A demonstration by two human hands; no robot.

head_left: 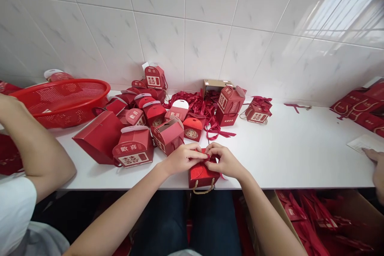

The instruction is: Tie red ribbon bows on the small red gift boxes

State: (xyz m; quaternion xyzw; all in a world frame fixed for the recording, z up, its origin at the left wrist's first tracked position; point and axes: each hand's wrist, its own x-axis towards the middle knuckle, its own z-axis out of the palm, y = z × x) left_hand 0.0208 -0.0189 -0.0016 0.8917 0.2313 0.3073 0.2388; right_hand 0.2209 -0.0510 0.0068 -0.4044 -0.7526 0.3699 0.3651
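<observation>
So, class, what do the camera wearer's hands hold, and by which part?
The left hand and right hand pinch a dark-red fabric ribbon where it bunches atop a glossy red cardboard box; fingers partly hide the grip.

On the table (288, 156), a basket (75, 118) lies left, clustered boxes (135, 148) right of it, a ribbon heap (189, 99) behind them, a lone box (258, 110) farther right, bags (369, 104) at the far right, and another box (204, 175) at the front edge, between left hand (186, 157) and right hand (224, 161).
</observation>
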